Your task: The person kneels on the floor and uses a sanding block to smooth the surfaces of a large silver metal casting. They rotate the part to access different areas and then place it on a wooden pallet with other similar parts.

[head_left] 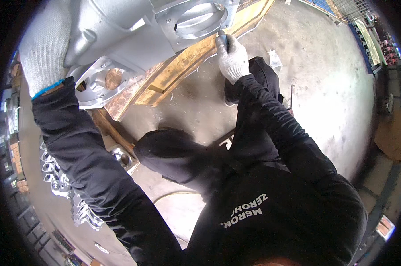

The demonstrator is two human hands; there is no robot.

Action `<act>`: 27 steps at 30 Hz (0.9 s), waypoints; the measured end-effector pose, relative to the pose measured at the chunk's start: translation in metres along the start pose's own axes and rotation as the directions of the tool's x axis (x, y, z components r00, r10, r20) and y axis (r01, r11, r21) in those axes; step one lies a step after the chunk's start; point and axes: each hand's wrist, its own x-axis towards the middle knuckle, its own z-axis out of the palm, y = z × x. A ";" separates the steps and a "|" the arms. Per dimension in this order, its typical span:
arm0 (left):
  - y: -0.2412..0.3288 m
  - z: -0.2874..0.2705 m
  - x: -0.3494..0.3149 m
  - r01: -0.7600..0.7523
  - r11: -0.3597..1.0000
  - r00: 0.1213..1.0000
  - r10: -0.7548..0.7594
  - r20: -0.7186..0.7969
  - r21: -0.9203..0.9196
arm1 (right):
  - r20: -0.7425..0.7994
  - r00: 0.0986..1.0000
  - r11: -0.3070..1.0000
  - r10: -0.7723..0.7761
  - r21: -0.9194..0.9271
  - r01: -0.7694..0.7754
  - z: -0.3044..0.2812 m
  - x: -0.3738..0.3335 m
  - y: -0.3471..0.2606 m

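A large silver-grey metal casting (116,40) with round flanged openings fills the upper left, resting by a wooden board. My left hand (47,55), in a white knitted glove with a blue cuff edge, lies against the casting's left side. Its fingers run out of the picture at the top. My right hand (232,60), gloved in white too, is closed at the near right corner of the upper flange (200,24). Between its thumb and fingers shows a small blue and dark tool (224,40), its tip at the flange edge. What kind of tool cannot be made out.
Wooden boards (178,71) run diagonally under the casting. A thin bent rod (291,95) stands right of my knee, and a clear plastic bag (275,60) lies on the concrete floor. Several small metal parts (54,173) are at the left. A wire mesh cage (351,9) stands far right.
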 end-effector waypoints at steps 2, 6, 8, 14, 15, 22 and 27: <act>-0.004 -0.005 -0.003 0.178 0.797 0.970 -0.242 -0.037 -0.577 | -0.002 1.000 1.000 -0.024 0.001 0.024 0.007 -0.009 0.004; -0.019 -0.018 -0.006 0.096 0.520 0.933 -0.343 -0.104 -0.849 | 0.045 0.999 0.999 -0.003 0.048 0.001 0.029 -0.026 -0.010; -0.015 -0.016 -0.009 -0.113 0.656 0.905 -0.242 -0.350 -0.746 | 0.055 0.998 0.998 0.015 0.064 -0.018 0.036 -0.030 -0.011; 0.000 -0.048 -0.005 0.206 0.134 0.907 -0.397 0.138 -0.969 | 0.016 0.993 0.986 0.115 0.120 -0.116 0.054 -0.042 -0.023; -0.004 -0.052 -0.005 0.208 0.144 0.914 -0.382 0.139 -0.968 | 0.016 0.992 0.984 0.124 0.129 -0.125 0.059 -0.046 -0.029; -0.002 -0.058 -0.008 0.225 0.116 0.924 -0.341 0.174 -0.967 | 0.228 0.953 0.950 0.199 0.193 -0.245 0.052 -0.052 -0.064; -0.007 -0.066 -0.006 0.269 0.179 0.922 -0.331 0.200 -0.946 | 0.374 0.912 0.879 0.168 0.363 -0.310 0.002 -0.044 -0.070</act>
